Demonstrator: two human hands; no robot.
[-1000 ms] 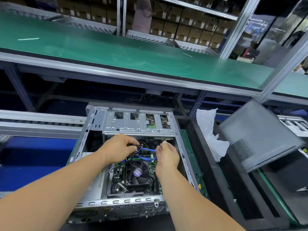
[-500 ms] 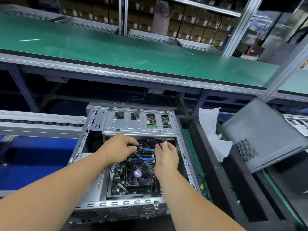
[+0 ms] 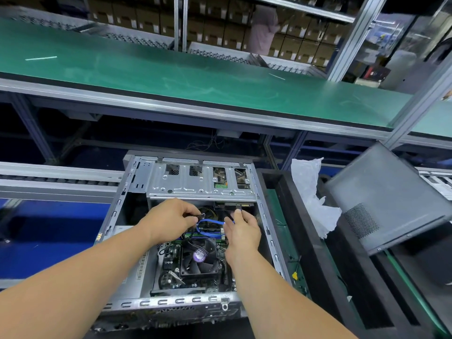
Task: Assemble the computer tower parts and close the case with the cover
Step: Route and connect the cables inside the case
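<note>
An open computer tower (image 3: pixel 127 201) lies on its side in front of me, with a silver drive cage (image 3: pixel 195 184) at its far end and a black CPU fan (image 3: pixel 200 256) on the motherboard. My left hand (image 3: pixel 168 220) pinches black wires beside a looped blue cable (image 3: pixel 208 227). My right hand (image 3: pixel 242 231) pinches the cable's connector (image 3: pixel 238 208) right at the drive's port under the cage. The dark grey side cover (image 3: pixel 389 194) leans tilted at the right, apart from the case.
A black tray (image 3: pixel 315 243) stands right of the case, with crumpled white plastic (image 3: pixel 310 192) in it. A green conveyor shelf (image 3: pixel 195 77) runs across above. A roller rail (image 3: pixel 58 177) is at the left. A person stands far back by stacked boxes.
My right hand has moved up and slightly right, bringing the connector to the port under the drive cage. The left hand keeps its hold on the wires.
</note>
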